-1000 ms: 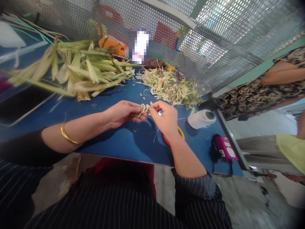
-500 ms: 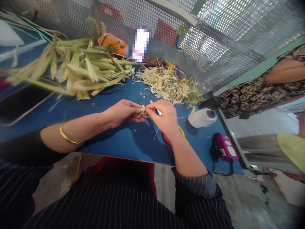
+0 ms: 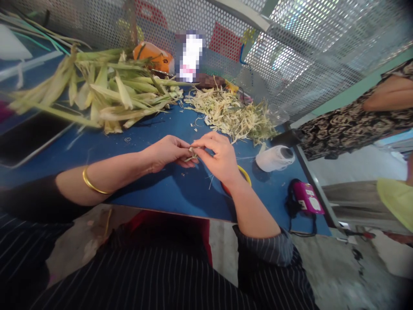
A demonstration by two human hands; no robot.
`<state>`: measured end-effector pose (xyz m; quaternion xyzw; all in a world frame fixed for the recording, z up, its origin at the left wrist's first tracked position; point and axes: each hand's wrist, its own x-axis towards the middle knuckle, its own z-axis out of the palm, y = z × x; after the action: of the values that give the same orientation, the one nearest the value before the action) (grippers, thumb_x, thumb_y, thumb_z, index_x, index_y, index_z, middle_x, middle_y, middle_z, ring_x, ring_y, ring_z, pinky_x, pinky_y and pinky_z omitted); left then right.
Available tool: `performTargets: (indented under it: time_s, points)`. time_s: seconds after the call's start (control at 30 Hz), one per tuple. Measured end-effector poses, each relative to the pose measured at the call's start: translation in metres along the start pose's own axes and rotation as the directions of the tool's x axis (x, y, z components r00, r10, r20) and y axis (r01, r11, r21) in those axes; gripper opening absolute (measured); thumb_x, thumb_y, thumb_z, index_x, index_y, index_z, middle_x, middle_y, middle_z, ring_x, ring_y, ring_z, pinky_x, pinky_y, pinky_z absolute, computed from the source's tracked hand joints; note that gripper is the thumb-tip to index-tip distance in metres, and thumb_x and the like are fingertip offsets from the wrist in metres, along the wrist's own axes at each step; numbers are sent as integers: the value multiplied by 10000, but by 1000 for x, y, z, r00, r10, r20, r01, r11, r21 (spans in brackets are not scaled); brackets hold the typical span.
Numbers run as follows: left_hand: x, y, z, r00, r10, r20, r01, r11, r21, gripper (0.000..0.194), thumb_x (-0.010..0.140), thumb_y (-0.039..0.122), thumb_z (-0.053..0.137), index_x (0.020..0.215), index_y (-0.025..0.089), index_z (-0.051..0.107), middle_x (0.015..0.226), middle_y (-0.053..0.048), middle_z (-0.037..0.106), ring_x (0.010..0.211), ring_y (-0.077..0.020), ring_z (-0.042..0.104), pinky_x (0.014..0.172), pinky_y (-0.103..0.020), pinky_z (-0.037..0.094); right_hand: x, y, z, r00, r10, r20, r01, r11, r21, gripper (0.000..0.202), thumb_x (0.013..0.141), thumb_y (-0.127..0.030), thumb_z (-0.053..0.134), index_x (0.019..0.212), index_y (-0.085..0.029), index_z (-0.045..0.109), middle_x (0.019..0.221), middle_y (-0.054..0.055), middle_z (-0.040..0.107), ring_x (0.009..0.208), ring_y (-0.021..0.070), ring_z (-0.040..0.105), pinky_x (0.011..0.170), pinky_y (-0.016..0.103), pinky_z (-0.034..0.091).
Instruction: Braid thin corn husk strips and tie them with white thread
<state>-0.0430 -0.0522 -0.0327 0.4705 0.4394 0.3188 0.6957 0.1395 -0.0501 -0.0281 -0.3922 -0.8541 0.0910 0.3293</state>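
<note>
Between my hands is a small pale piece of corn husk (image 3: 191, 152), mostly covered by fingers. My left hand (image 3: 169, 154) pinches it from the left with thumb and forefinger. From the right, my right hand (image 3: 217, 156) has its thumb and fingertips pressed on the same piece. Thin white thread ends hang below the right hand. A white spool of thread (image 3: 272, 159) stands to the right, with a strand running from it toward that hand. Partly hidden under my right wrist lies a round red and yellow object (image 3: 244, 175).
Long corn husks (image 3: 112, 92) are heaped at the back left, beside a dark flat tray (image 3: 35, 133). A pile of husk shreds (image 3: 232, 112) lies behind my hands. An orange packet (image 3: 153, 58) and a blurred screen stand by the mesh panel. A purple box (image 3: 308, 197) sits at the right edge.
My right hand has turned slightly and its fingers have shifted at the husk piece. The dark shiny thing seen under those fingers before no longer shows. My left hand has barely moved.
</note>
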Motion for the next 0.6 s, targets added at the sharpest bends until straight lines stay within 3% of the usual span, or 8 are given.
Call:
performTargets:
  time_s: [0.27, 0.47, 0.6]
  points:
    - [1, 0, 1, 1000, -24, 8, 24, 998, 53, 102, 665, 212, 762, 719, 125, 759, 689, -65, 740, 623, -145, 691, 669, -272, 569, 2, -1, -3, 997, 47, 54, -54, 988, 147, 68, 820, -145, 645, 781, -200, 654, 822, 9, 595, 795, 141, 573, 769, 320, 436]
    - [-2, 1, 4, 999, -21, 26, 17, 988, 152, 96, 678, 208, 718, 730, 138, 757, 726, -61, 745, 623, -149, 678, 650, -282, 569, 3, -5, -2, 991, 131, -30, -116, 950, 290, 95, 844, -177, 623, 753, -188, 598, 750, -18, 540, 680, 97, 495, 656, 262, 417]
    - [-4, 2, 6, 998, -42, 51, 32, 982, 184, 82, 683, 173, 671, 699, 144, 747, 704, -51, 739, 588, -132, 661, 634, -263, 564, 2, -7, 2, 970, 243, 28, -231, 872, 432, 111, 905, -253, 559, 808, -202, 538, 659, -48, 539, 565, 76, 462, 577, 251, 397]
